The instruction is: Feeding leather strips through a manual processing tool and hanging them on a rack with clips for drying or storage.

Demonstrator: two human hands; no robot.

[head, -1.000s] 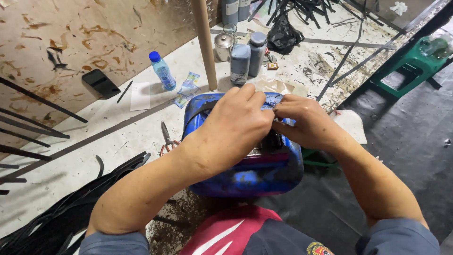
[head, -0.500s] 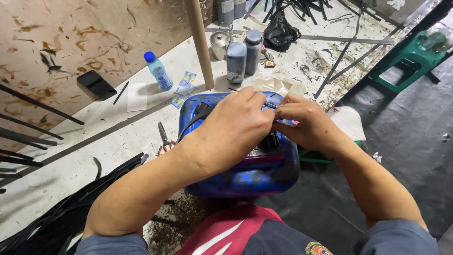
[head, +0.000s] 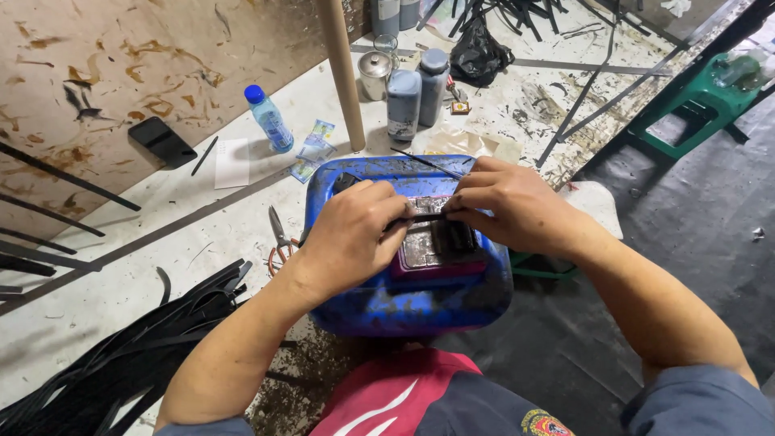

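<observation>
Two hands, left hand point(head: 351, 234) and right hand point(head: 504, 206), pinch black strip point(head: 426, 216) over blue canister point(head: 404, 303).

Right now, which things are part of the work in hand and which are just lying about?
In hand: left hand and right hand pinching a thin black strip over the blue plastic jerrycan.
Lying about: clear water bottle, scissors, black phone, grey bottles.

Stained pale floor point(head: 202, 234), blue canister point(head: 404, 299), scissors point(head: 278, 238), water bottle point(head: 269, 119), black strips point(head: 121, 363)

Bright even light, sharp, edges bowed
</observation>
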